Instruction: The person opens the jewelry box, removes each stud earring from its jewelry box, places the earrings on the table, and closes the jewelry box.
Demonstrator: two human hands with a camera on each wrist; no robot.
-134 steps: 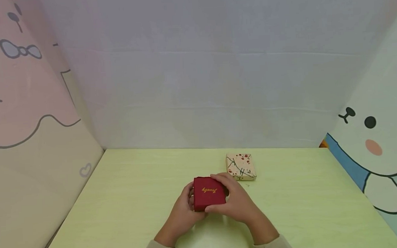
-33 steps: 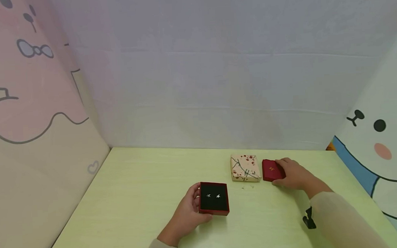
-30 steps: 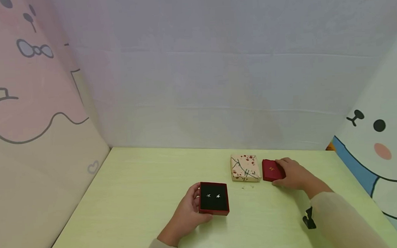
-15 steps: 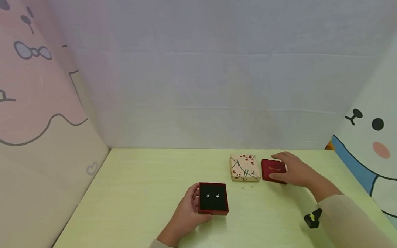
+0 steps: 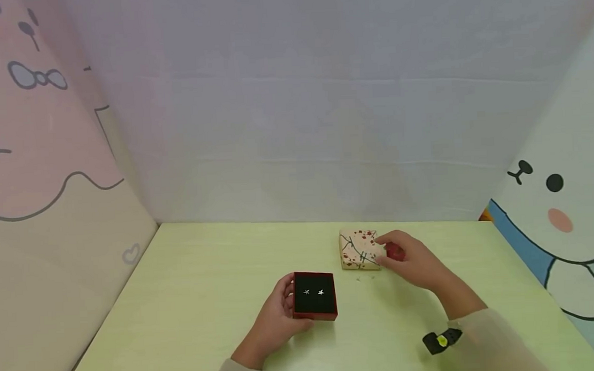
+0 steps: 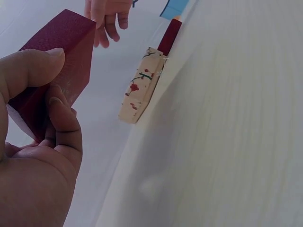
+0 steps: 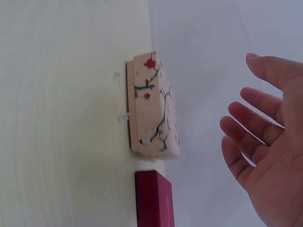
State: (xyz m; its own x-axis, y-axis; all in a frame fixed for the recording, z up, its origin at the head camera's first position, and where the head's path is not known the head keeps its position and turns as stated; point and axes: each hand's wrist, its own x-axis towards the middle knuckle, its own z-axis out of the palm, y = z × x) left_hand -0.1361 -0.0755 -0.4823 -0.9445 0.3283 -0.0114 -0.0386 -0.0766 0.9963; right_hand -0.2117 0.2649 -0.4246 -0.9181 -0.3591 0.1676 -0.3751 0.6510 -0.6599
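My left hand point(image 5: 273, 325) grips the base of a red jewelry box point(image 5: 314, 306), raised over the table, with fingers round its left side and thumb at the front. Two small star-shaped earrings point(image 5: 320, 292) sit on its black pad. My right hand point(image 5: 414, 262), bare of any object, hovers with fingers spread apart by the right edge of a flower-printed box point(image 5: 356, 254). In the head view it mostly covers the red box lid point(image 5: 395, 252). The right wrist view shows that lid point(image 7: 154, 201) lying on the table beside the flower-printed box.
Two tiny shiny pieces point(image 7: 124, 117) lie on the pale yellow-green table point(image 5: 207, 300) just in front of the flower-printed box. A white cloth wall point(image 5: 294, 125) closes the back, with cartoon-printed panels point(image 5: 573, 240) at both sides.
The red lid came off the jewelry box and was set down right of the flower-printed box. My right hand has let go of it and moved left. My left hand keeps holding the base.
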